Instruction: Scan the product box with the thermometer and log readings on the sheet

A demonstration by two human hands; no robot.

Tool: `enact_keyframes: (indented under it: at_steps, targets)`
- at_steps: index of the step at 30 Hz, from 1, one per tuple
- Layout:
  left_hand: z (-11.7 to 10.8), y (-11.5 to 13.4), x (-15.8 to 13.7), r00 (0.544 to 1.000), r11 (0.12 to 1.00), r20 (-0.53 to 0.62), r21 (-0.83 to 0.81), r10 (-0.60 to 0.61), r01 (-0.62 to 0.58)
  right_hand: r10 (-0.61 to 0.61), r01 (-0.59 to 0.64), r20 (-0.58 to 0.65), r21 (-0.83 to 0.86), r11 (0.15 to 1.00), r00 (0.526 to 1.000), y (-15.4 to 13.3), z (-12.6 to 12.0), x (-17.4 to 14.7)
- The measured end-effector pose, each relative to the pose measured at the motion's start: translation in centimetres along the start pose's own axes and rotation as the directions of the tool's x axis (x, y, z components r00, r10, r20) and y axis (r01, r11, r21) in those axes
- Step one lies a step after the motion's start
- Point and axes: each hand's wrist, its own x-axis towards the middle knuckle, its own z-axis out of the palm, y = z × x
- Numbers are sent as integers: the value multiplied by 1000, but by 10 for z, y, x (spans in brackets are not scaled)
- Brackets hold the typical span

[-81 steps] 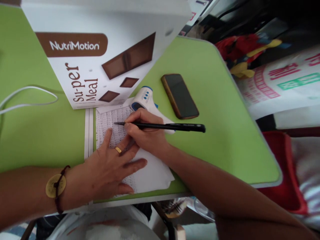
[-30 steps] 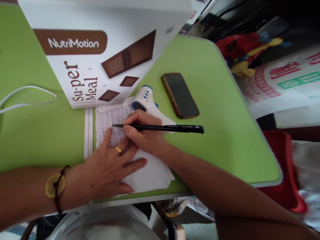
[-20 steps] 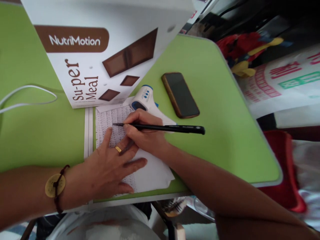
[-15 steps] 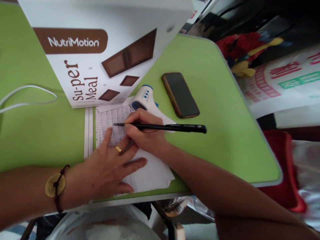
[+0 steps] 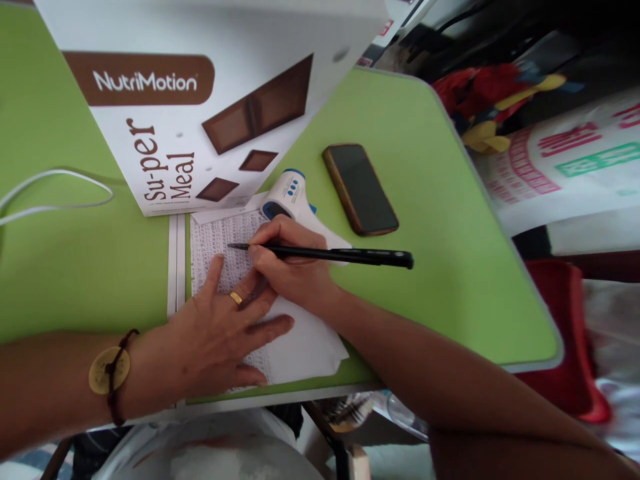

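A long black pen (image 5: 360,257) is pinched in my right hand (image 5: 295,263), its tip at the written lines. Under both hands lies a sheet of paper (image 5: 310,347) covered on its left part with rows of small handwriting. My left hand (image 5: 220,333) rests flat on the sheet with fingers spread, a gold ring on one finger. Its fingertips reach close to my right hand. Just beyond my right hand, a white and blue infrared thermometer (image 5: 287,193) lies at the paper's far edge; my hand hides part of it.
A tall white NutriMotion box (image 5: 165,147) stands behind the paper on the green table (image 5: 450,267). A phone (image 5: 361,190) in a brown case lies to the right. A white cable (image 5: 65,173) loops at left. Beyond the right edge are a printed white bag (image 5: 565,160) and a red container (image 5: 565,320).
The pen tip shifts very slightly over the written lines. My left hand stays in place on the paper.
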Motion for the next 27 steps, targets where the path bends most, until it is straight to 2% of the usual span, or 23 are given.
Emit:
enact_keyframes:
  at_steps: [7, 27]
  targets:
    - [-1, 0, 0, 1000, 1000, 25, -6, 1, -1, -46, 46, -13, 21, 999, 999, 2, -1, -1]
    - [1, -1, 0, 1000, 1000, 6, -7, 3, -3, -5, 5, -3, -10, 1000, 1000, 2, -2, 0]
